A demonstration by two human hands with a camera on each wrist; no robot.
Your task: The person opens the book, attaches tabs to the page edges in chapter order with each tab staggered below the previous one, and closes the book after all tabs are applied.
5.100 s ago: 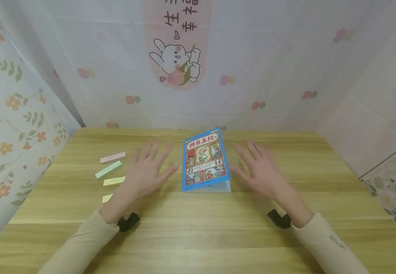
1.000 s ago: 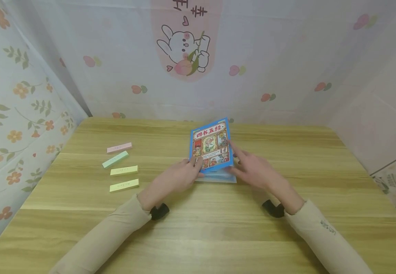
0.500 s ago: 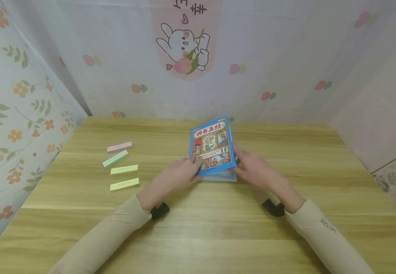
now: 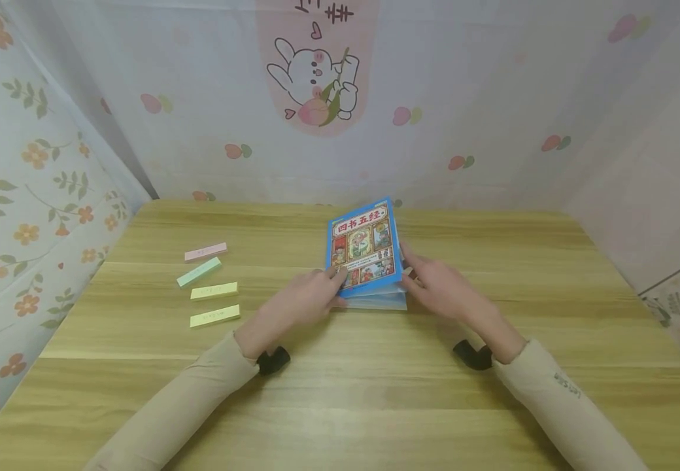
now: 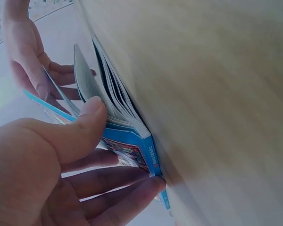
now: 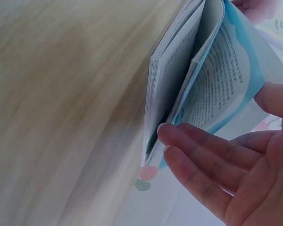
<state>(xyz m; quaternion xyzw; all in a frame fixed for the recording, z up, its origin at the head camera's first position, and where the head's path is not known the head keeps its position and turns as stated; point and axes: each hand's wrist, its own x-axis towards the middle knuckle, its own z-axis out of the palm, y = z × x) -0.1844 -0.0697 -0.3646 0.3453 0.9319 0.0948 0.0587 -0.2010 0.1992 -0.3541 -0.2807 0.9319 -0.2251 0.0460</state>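
A blue picture-covered book [image 4: 365,243] lies on the wooden table with its front cover lifted. My left hand [image 4: 301,297] holds it by the lower spine corner. In the left wrist view the left thumb [image 5: 92,110] bends over the bottom edge, while the fingers lie across the cover to the spine. On the opposite side, my right hand [image 4: 448,288] holds the raised cover's free edge. The right wrist view shows the right thumb [image 6: 273,98] at that edge, fingertips against the page edges, and printed text inside the cover. Some pages stand apart from the block beneath.
Left of the book lie a pink paper strip [image 4: 205,252], a green strip [image 4: 199,271] and two yellow strips [image 4: 214,291], all with small writing. A rabbit-print curtain [image 4: 316,163] hangs behind the table [image 4: 340,418]. Flowered cloth [image 4: 28,216] covers the left side.
About five seconds ago both hands were spread beside the book, off it; now both are on it. Over the last second the cover's free edge has shifted slightly with the right hand.
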